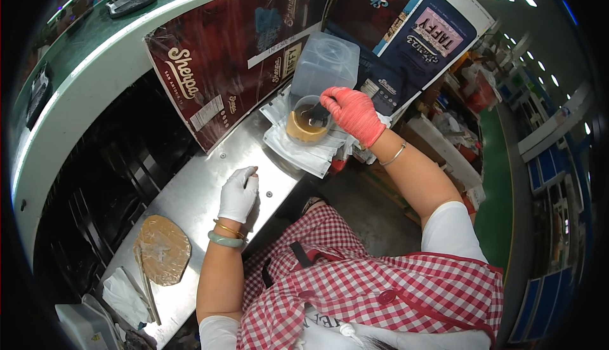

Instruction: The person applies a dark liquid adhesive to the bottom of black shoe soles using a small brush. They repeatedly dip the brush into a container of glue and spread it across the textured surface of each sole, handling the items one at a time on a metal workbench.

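My right hand (355,114), in a coral-red glove, is closed around a dark tool (316,118) dipped into a clear plastic cup (306,135). Amber-brown liquid fills the lower part of the cup. What kind of tool it is, I cannot make out. The cup stands on a stack of white packets (288,151), in front of a translucent plastic container (327,61). My left hand (238,196), wearing a white glove with bare fingertips, rests on the metal bench (212,175). Its fingers are curled in, and nothing shows in them.
Dark red printed cardboard (209,77) screens the back of the bench. Nearer on the left lie a flat brown wrapped disc (163,250), long thin sticks (147,280) and a crumpled white cloth (125,296). A curved green-topped counter (82,39) rises at far left. Open cartons (444,150) stand at right.
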